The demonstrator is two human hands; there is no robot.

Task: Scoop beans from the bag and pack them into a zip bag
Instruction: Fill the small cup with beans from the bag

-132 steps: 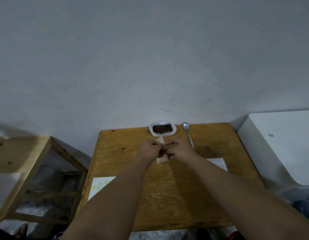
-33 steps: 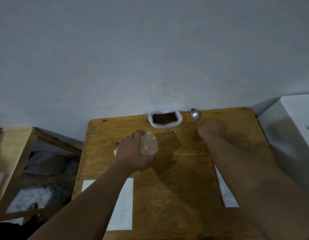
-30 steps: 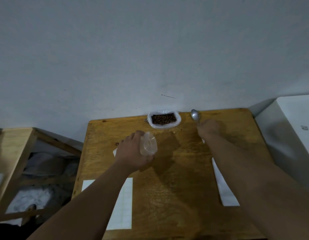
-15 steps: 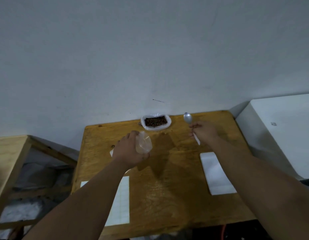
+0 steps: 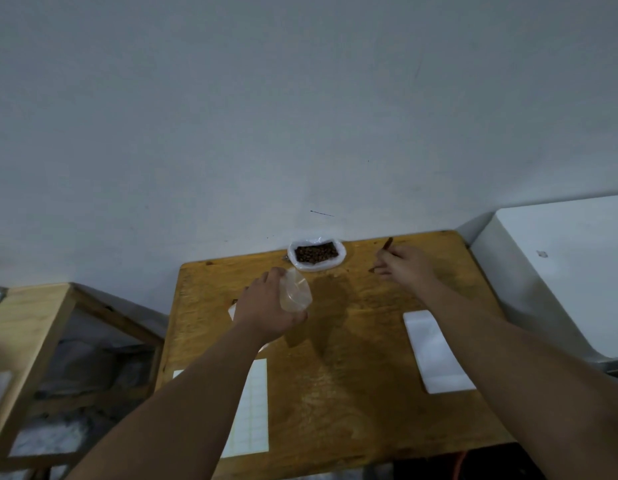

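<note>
left grip [image 5: 269, 306] clasps zip bag [image 5: 295, 294] | right grip [image 5: 404, 268] pinches spoon [image 5: 388, 243] | bean bag [image 5: 316, 253] untouched

The table [image 5: 335, 358] is honey-yellow wood with darker brown streaks; the bag [image 5: 339, 262] is white plastic, its beans [image 5: 316, 253] dark brown; the zip bag [image 5: 296, 293] is clear; the label sheet [image 5: 255, 410] is white with a faint grid; the wall [image 5: 300, 116] is pale grey.

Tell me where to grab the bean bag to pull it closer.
Pinch the bean bag by its rolled-down white rim on the near side, coming in low from the front. Its mouth is open with the beans exposed, so a grasp from above would likely dig into them, and the wall stands close behind it.
</note>
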